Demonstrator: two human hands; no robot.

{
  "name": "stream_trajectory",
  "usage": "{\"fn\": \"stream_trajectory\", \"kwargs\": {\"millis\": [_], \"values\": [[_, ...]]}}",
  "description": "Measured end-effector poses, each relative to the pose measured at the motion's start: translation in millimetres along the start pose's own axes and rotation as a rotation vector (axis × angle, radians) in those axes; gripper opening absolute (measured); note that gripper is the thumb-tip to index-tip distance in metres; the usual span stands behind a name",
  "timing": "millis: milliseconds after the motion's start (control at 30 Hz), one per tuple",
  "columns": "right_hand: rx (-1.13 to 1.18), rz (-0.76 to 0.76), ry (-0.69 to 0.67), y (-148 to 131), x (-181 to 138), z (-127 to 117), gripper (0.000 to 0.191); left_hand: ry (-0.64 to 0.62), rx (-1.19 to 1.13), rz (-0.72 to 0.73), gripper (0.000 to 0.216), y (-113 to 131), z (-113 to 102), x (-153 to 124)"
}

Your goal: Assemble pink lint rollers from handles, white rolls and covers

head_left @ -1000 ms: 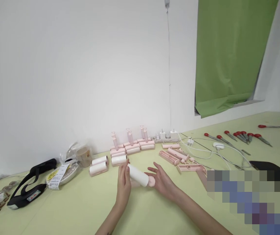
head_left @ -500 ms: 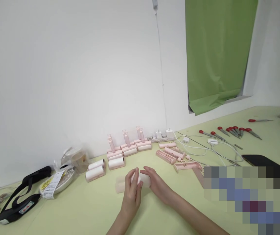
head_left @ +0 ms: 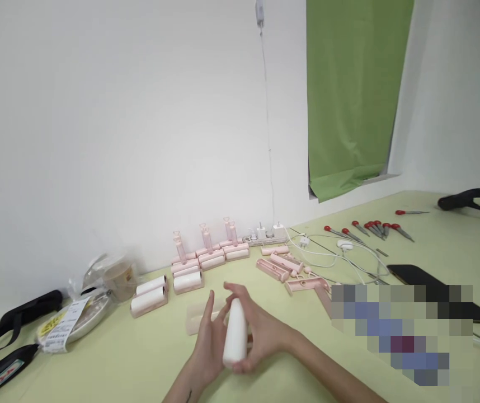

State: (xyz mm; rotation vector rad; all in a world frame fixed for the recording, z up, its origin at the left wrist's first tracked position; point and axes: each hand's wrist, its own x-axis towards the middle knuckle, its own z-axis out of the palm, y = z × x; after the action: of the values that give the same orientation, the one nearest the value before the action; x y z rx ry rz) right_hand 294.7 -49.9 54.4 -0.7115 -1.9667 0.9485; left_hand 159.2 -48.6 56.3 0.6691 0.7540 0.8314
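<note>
A plain white sticky roll, like a lint roller refill [head_left: 235, 334], stands tilted between my hands above the table. My right hand [head_left: 260, 330] grips it from the right, thumb low and fingers over the top end. My left hand [head_left: 212, 338] is at its left side, fingers stretched out and apart; whether the palm touches the roll I cannot tell. Just behind the left hand lies a translucent pale pink cover [head_left: 194, 320], partly hidden. Farther back are pink lint rollers with white rolls [head_left: 150, 302] and another white-rolled one [head_left: 188, 282].
Pink roller bodies with upright handles [head_left: 207, 239] line the wall. Open pink casings [head_left: 272, 270] lie right of centre near white cables [head_left: 360, 263]. Red-handled screwdrivers [head_left: 376, 228] and a dark phone-like slab [head_left: 428, 285] lie right. A wrapped bowl [head_left: 84, 322] and black strap [head_left: 11, 319] are left.
The white roll has turned to a more upright tilt and shows lengthwise. My left fingers have opened off it, while my right hand has closed around it. The view has shifted right.
</note>
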Motion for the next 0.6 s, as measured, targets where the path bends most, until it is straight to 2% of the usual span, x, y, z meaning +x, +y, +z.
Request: {"fn": "stream_trajectory", "kwargs": {"millis": [67,133,200,233,267,300,367,433,600], "values": [[-0.14,-0.073,-0.119,-8.2,-4.5,-3.5,0.114,-0.008,-0.026,-0.09,0.059,-7.6,2.3,-0.2],[-0.246,-0.074,-0.085,-10.0,-9.6,-15.9,0.111,0.074,-0.064,-0.13,0.052,-16.6,4.3,2.2],[-0.374,0.015,0.024,-5.5,-15.1,-40.2,0.085,0.145,-0.142,-0.129,0.043,-21.3,5.0,5.5],[-0.465,0.08,0.077,-1.0,-18.1,-55.9,0.062,0.165,-0.193,-0.109,0.039,-21.3,4.6,7.0],[-0.617,0.158,0.104,4.9,-21.1,-72.7,0.038,0.17,-0.244,-0.085,0.035,-19.9,3.7,8.1],[-0.81,0.264,0.091,12.0,-24.1,-89.4,0.023,0.169,-0.286,-0.065,0.031,-17.7,2.4,8.8],[-0.925,0.376,0.115,28.7,-30.2,-118.0,0.017,0.163,-0.338,-0.048,0.027,-12.7,-0.5,9.2],[-0.995,0.445,0.13,45.8,-35.7,-136.7,0.011,0.149,-0.356,-0.04,0.024,-10.1,-2.4,8.6],[-1.04,0.442,0.115,66.1,-41.6,-153.6,0.006,0.168,-0.385,-0.014,0.024,-13.0,-0.2,6.7]]}}
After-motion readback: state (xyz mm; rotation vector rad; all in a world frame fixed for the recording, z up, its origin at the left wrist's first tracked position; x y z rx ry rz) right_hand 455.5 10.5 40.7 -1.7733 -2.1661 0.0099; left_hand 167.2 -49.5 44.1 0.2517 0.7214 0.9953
